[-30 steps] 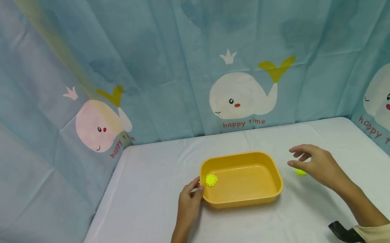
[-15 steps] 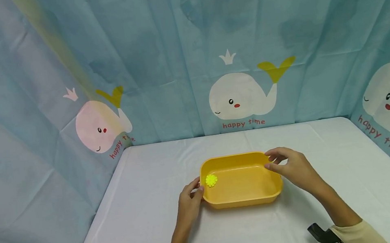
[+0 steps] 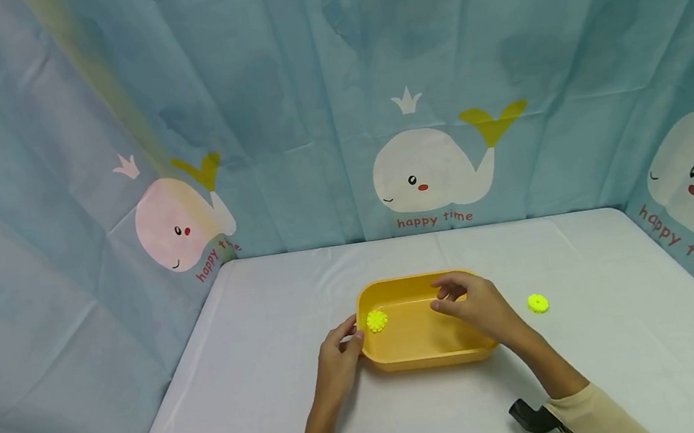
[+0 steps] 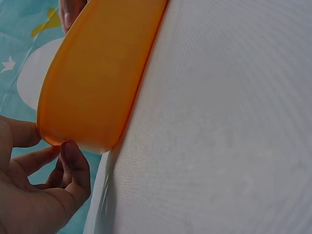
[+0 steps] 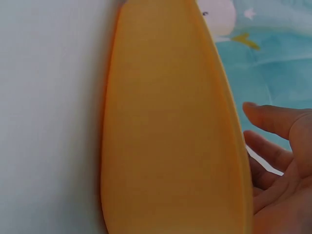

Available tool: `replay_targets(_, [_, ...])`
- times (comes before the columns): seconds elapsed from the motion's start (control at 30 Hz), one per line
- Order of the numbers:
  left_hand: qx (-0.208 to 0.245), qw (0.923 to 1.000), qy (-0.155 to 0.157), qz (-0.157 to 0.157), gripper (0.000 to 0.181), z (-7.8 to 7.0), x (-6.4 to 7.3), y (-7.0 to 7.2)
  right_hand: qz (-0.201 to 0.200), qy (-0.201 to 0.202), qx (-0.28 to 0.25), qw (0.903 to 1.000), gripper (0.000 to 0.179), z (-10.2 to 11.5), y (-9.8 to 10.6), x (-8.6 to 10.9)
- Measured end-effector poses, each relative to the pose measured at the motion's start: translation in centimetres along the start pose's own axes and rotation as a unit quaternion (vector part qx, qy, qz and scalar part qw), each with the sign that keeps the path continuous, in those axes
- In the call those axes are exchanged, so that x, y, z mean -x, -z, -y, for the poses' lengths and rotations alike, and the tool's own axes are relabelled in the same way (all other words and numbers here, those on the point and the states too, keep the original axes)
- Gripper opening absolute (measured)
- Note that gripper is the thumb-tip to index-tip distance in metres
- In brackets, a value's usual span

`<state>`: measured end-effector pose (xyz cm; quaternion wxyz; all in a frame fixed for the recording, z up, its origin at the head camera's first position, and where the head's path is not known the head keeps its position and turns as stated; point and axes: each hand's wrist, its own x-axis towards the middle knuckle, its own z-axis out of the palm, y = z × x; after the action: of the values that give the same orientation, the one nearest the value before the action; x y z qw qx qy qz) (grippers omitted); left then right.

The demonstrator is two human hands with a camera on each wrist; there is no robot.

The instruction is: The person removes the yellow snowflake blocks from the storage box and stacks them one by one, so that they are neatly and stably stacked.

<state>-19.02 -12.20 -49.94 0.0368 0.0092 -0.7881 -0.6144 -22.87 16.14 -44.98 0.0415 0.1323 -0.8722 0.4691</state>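
Observation:
A yellow plastic tray (image 3: 406, 365) rests on the white table. My left hand (image 3: 335, 366) pinches its left end; the left wrist view shows the thumb (image 4: 74, 158) against the outer wall and fingers at the rim. Inside the tray, close to that hand, lies a bright yellow-green flower-shaped piece (image 3: 377, 321). My right hand (image 3: 479, 307) hovers over the tray's right half, fingers loosely bent. In the right wrist view its thumb (image 5: 273, 119) stands apart from the fingers, and nothing shows between them. A second yellow-green flower-shaped piece (image 3: 538, 303) lies on the table right of the tray.
A white cloth covers the table (image 3: 250, 331). Blue curtains (image 3: 280, 108) printed with whales stand behind it and at both sides. A black curved device (image 3: 534, 417) is fixed at my right sleeve (image 3: 594, 418).
My right hand has moved left from the piece on the table to over the tray, uncovering that piece. The left hand and the tray have stayed put.

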Motion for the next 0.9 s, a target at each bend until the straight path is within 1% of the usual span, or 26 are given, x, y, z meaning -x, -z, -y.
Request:
replay_targets(0.17, [-0.005, 1.0000, 0.004, 0.000, 0.044, 0.1, 0.0, 0.0, 0.017, 0.008, -0.007, 0.9998, 0.045, 0.4, -1.6, -0.9])
replay_targets(0.27, [-0.008, 0.9999, 0.007, 0.001, 0.044, 0.1, -0.1, 0.0, 0.030, -0.004, -0.008, 0.9995, 0.049, 0.7, -2.4, -1.3])
replay_targets(0.4, [-0.006, 1.0000, 0.001, 0.005, 0.044, 0.2, -0.2, -0.1, 0.054, -0.027, -0.025, 0.9979, 0.053, 1.0, -3.4, -1.8])
replay_targets(0.6, [-0.005, 0.9999, 0.007, 0.010, 0.045, 0.2, -0.2, 0.0, 0.081, -0.051, -0.047, 0.9943, 0.054, 1.3, -5.0, -2.6])
replay_targets(0.73, [-0.004, 0.9999, 0.007, 0.013, 0.045, 0.3, -0.3, 0.0, 0.101, -0.048, -0.047, 0.9927, 0.055, 1.4, -5.9, -3.1])
replay_targets(0.9, [-0.002, 0.9999, 0.004, 0.016, 0.044, 0.3, -0.3, 0.0, 0.123, -0.042, -0.032, 0.9909, 0.053, 1.5, -6.8, -3.6])
